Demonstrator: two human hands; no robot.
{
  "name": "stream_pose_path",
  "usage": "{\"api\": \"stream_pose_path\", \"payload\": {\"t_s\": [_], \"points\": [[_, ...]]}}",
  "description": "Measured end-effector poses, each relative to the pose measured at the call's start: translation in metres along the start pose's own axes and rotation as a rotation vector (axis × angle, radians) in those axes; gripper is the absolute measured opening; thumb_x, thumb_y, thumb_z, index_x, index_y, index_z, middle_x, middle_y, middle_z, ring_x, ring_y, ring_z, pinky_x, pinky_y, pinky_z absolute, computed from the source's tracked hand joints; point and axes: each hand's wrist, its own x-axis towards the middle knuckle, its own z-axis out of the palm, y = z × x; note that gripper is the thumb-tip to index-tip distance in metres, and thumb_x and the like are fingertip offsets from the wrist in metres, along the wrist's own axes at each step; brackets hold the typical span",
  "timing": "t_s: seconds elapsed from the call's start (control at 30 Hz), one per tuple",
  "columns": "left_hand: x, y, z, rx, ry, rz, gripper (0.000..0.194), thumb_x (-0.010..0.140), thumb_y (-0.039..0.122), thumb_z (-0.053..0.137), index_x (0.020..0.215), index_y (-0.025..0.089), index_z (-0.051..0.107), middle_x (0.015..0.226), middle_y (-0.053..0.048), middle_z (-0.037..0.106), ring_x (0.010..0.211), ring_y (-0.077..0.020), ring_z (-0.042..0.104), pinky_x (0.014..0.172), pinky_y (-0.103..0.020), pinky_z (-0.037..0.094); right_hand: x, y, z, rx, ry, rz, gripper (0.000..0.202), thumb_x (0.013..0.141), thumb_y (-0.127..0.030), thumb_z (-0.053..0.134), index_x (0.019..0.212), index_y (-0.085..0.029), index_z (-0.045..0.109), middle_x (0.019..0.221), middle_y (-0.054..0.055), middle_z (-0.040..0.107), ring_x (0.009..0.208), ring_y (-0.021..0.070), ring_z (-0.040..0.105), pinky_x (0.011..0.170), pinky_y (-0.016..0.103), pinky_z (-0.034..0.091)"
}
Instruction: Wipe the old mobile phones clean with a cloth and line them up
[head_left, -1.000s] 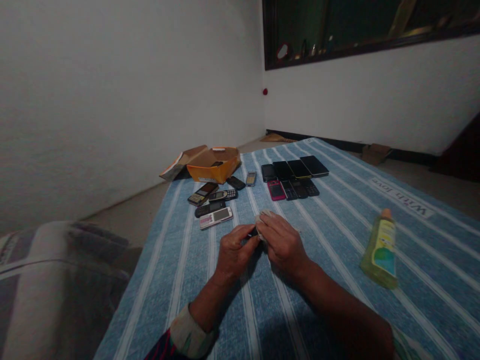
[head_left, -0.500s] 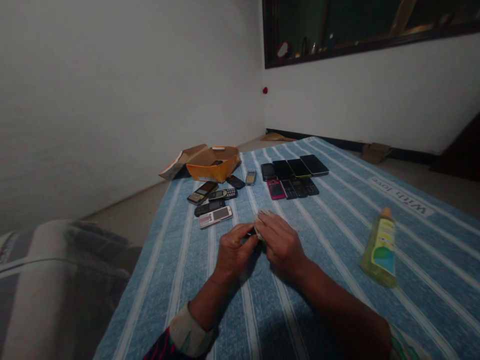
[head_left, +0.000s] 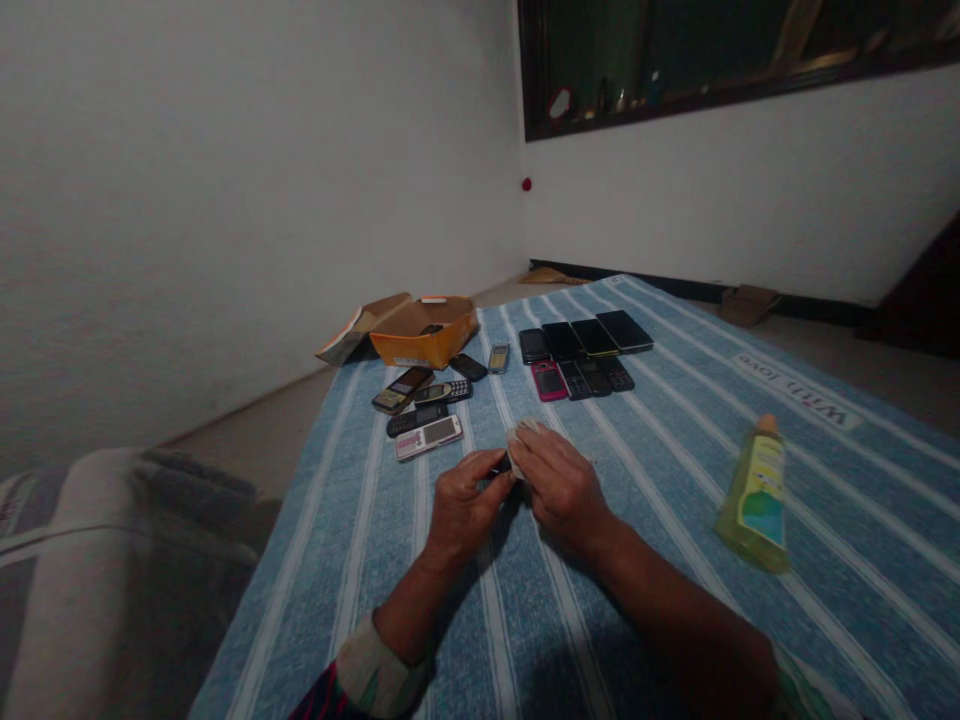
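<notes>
My left hand (head_left: 466, 505) pinches a small dark object (head_left: 504, 464), mostly hidden by the fingers; it looks like a mobile phone. Against it, my right hand (head_left: 559, 485) presses a pale cloth (head_left: 517, 446) bunched under closed fingers. Both hands meet just above the blue striped cloth cover (head_left: 360, 600). Beyond my left hand lie several loose keypad phones, the nearest a white and pink phone (head_left: 429, 437). Past my right hand, phones lie side by side in two rows, with a pink phone (head_left: 549, 380) at the front left and a large black phone (head_left: 624, 330) at the back right.
An open orange cardboard box (head_left: 424, 347) at the far left holds at least one dark phone. A bottle of yellow-green liquid (head_left: 756, 500) is on the right. White walls (head_left: 262, 180) rise behind, and a grey and white bundle (head_left: 112, 560) sits at lower left.
The view has shifted very slightly. A little more of the dark object shows between my hands; both hands keep their hold, and the other things stay put.
</notes>
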Motion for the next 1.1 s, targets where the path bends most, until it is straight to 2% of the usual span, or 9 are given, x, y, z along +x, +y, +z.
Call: {"api": "stream_pose_path", "payload": {"t_s": [0.1,0.23,0.3,0.37,0.53,0.7,0.9,1.0,1.1], "points": [[0.001,0.001,-0.001,-0.026,-0.007,-0.031,0.018,0.075,0.026,0.068,0.090,0.022,0.076,0.084,-0.005,0.075,0.076,-0.0209,0.067,0.074,-0.035,0.054,-0.006,0.013,0.004,0.016,0.002,0.117,0.038,0.084,-0.004,0.042,0.109,-0.012,0.070,0.106,0.015,0.072,0.108,0.0243,0.065,0.097,0.042,0.053],[0.001,0.001,-0.002,-0.090,0.013,-0.117,0.018,0.075,0.026,0.068,0.089,0.020,0.076,0.081,-0.004,0.075,0.072,-0.0196,0.067,0.069,-0.033,0.054,-0.010,0.030,0.007,0.254,-0.002,0.473,0.039,0.076,-0.003,0.043,0.096,-0.015,0.074,0.089,0.009,0.075,0.085,0.0213,0.072,0.078,0.036,0.060],[0.001,-0.001,-0.002,-0.134,0.033,-0.156,0.018,0.075,0.027,0.068,0.089,0.019,0.076,0.081,-0.004,0.075,0.072,-0.0197,0.067,0.070,-0.034,0.055,-0.007,0.029,0.007,0.394,0.027,0.646,0.035,0.077,-0.007,0.046,0.095,-0.015,0.075,0.082,0.006,0.075,0.076,0.0203,0.072,0.069,0.033,0.061],[0.001,-0.003,0.000,-0.172,0.048,-0.186,0.020,0.074,0.028,0.069,0.091,0.019,0.076,0.083,-0.004,0.075,0.075,-0.0204,0.067,0.074,-0.036,0.056,-0.003,0.022,0.004,0.482,0.064,0.709,0.032,0.079,-0.011,0.049,0.098,-0.015,0.074,0.082,0.005,0.075,0.076,0.0200,0.072,0.068,0.033,0.061],[0.002,-0.004,0.007,-0.255,0.079,-0.204,0.024,0.072,0.028,0.072,0.094,0.019,0.076,0.090,-0.006,0.076,0.083,-0.0226,0.069,0.082,-0.040,0.056,0.004,0.002,-0.001,0.471,0.121,0.511,0.038,0.080,-0.008,0.047,0.108,-0.020,0.072,0.103,0.007,0.073,0.096,0.0201,0.069,0.087,0.036,0.057],[0.001,0.001,0.009,-0.281,0.083,-0.218,0.025,0.071,0.028,0.072,0.094,0.019,0.076,0.090,-0.006,0.076,0.083,-0.0231,0.069,0.084,-0.041,0.056,0.002,-0.001,0.000,0.388,0.105,0.365,0.048,0.078,-0.002,0.045,0.116,-0.022,0.068,0.111,0.008,0.070,0.107,0.0204,0.065,0.097,0.039,0.053],[0.001,0.004,0.002,-0.177,0.045,-0.152,0.021,0.074,0.025,0.068,0.093,0.021,0.075,0.091,-0.005,0.076,0.082,-0.0228,0.069,0.082,-0.040,0.055,0.000,0.000,-0.001,0.293,0.056,0.244,0.050,0.082,0.000,0.042,0.122,-0.020,0.064,0.115,0.011,0.069,0.113,0.0210,0.063,0.098,0.039,0.053],[0.000,0.005,0.000,-0.088,0.031,-0.091,0.021,0.076,0.023,0.065,0.094,0.022,0.075,0.090,-0.004,0.076,0.083,-0.0226,0.068,0.081,-0.037,0.054,0.001,-0.005,-0.003,0.170,0.038,0.083,0.043,0.088,-0.003,0.041,0.124,-0.014,0.061,0.122,0.016,0.066,0.121,0.0247,0.058,0.101,0.045,0.050],[-0.001,0.007,0.001,0.019,0.012,-0.051,0.016,0.078,0.024,0.061,0.087,0.020,0.074,0.084,-0.004,0.075,0.082,-0.0220,0.067,0.079,-0.035,0.054,0.001,-0.010,-0.003,0.044,-0.029,-0.059,0.038,0.091,-0.007,0.041,0.123,-0.011,0.062,0.124,0.019,0.064,0.126,0.0273,0.053,0.104,0.048,0.047]]}}
